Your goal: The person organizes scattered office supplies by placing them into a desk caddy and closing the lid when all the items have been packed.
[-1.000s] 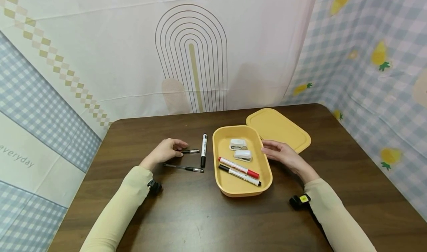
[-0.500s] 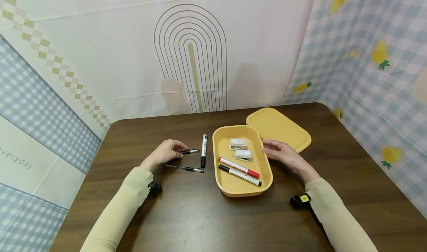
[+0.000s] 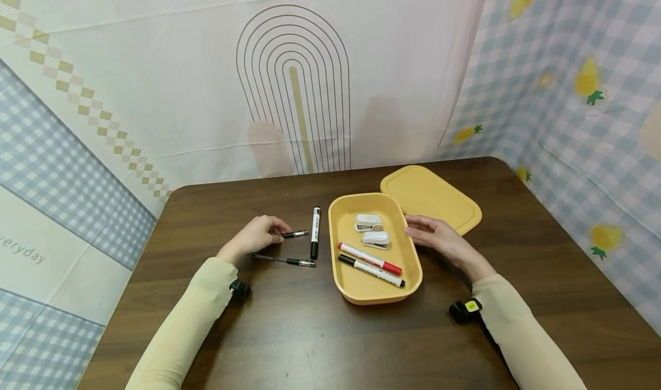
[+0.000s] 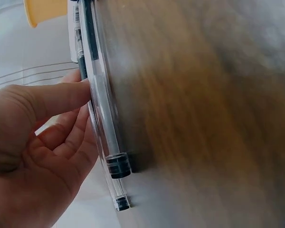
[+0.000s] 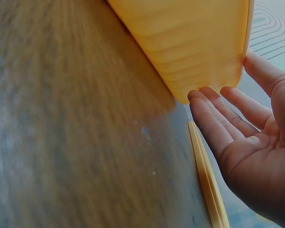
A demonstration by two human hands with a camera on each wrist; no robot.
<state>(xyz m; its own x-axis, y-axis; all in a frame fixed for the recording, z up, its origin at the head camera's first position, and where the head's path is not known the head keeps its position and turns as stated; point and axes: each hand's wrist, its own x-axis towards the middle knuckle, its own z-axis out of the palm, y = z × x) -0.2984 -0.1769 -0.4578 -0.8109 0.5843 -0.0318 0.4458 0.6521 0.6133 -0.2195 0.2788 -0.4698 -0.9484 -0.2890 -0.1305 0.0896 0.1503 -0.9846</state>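
Note:
My left hand [image 3: 254, 236] is at the left of the yellow box, pinching a black gel pen [image 3: 295, 234] between thumb and fingers where it lies on the table. A second clear-barrelled gel pen [image 4: 104, 104] lies nearer the body, beside that hand. Upright in the head view, a black-and-white marker [image 3: 315, 233] lies between the pens and the box. My right hand [image 3: 444, 243] rests its extended fingertips against the right wall of the yellow box [image 3: 338, 289]. Inside the box are two white mini staplers [image 3: 376, 240], a red marker [image 3: 369, 258] and a black marker [image 3: 370, 270].
A yellow lid [image 3: 434, 198] lies flat behind and to the right of the box, partly behind the box's corner. The brown wooden table [image 3: 289, 338] reaches back to a hanging white cloth [image 3: 181, 80], with checked cloth at both sides.
Both hands and the objects on the table stay in place. Only the head view shifts slightly.

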